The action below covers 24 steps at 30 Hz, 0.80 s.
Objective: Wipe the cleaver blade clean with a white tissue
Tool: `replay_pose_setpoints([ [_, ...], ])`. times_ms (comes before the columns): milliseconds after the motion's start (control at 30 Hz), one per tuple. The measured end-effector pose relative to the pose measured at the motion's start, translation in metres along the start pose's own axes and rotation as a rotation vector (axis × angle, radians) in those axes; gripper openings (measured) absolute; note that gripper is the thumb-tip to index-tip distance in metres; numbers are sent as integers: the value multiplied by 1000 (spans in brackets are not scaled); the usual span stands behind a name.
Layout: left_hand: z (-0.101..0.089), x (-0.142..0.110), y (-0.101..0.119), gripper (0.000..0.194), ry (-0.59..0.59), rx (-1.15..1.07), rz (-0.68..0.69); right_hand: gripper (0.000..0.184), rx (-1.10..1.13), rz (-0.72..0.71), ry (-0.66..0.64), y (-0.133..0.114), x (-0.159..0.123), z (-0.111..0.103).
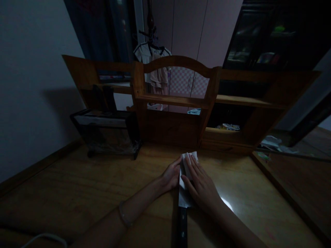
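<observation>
Steel shows dull grey on the blade of the knife [183,199], which lies with its black handle toward the person, above the wooden surface [103,182]. The right hand [203,187] is laid flat, fingers together, pressing a white cloth or tissue [188,164] on the blade. The left hand [171,175] is partly curled beside the blade's far end; whether it grips the blade, I cannot tell. If the right fingers slide over the blade's edge, or the thin cloth slips, a cut could result. Weak support from the left hand could let the knife turn. No brand, label or writing can be read.
</observation>
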<state>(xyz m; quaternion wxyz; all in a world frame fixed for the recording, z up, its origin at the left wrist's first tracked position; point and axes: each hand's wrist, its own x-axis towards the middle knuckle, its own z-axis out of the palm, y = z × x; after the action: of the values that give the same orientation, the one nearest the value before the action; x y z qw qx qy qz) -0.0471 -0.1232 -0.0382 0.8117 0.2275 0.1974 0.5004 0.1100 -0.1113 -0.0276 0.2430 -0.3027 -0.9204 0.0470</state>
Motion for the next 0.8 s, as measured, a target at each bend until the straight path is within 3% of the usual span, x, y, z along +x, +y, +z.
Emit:
replay_pose_setpoints([
  [167,-5,1,-2,52,4,8,36,62,24,-97,-108,-3,-1,4],
  [333,-5,1,-1,56,20,-9,0,61,-42,10,-66,10,-3,12],
  [567,4,-3,1,59,-48,5,26,66,-108,162,5,25,-5,15],
  [800,-2,0,-2,46,30,-18,49,63,41,-78,-89,2,0,-3],
])
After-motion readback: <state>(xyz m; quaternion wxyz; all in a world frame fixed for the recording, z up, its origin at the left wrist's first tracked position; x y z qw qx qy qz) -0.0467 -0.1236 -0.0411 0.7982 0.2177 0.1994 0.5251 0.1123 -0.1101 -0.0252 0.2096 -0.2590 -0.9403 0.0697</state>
